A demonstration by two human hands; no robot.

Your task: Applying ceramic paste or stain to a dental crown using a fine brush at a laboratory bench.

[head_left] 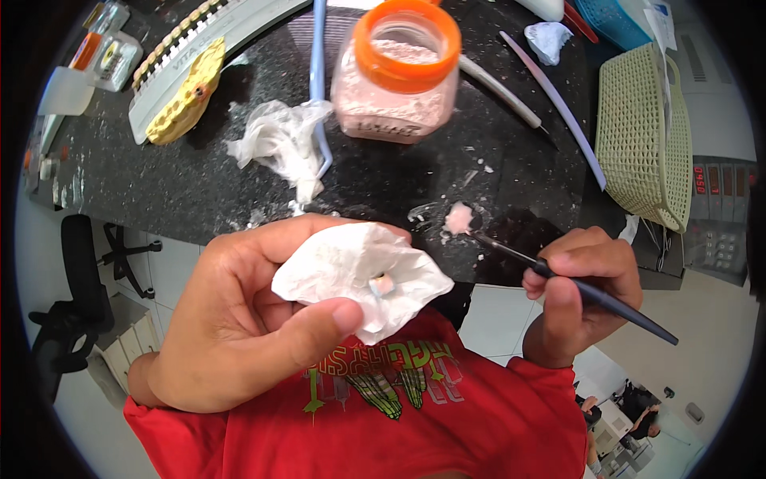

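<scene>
My left hand (239,319) is closed round a crumpled white tissue (327,267), thumb on its near edge. In the tissue's middle sits a small tooth-like dental crown (382,284), pale with a pinkish face. A slim brush (610,305) with a dark handle is pinched in my right hand (586,279). Its tip points left and reaches the edge of a small pink paste mound (459,218) on the black speckled counter (391,180). Beyond the mound stands an open, orange-rimmed clear jar (395,108) of pale pink powder.
Left of the jar lie a crumpled tissue (279,144), a blue-handled tool (318,56), a yellow dental model (187,96) and a tooth shade guide (231,32). To the right are a pointed tool (503,94), a lilac stick (558,112) and a green woven basket (638,136).
</scene>
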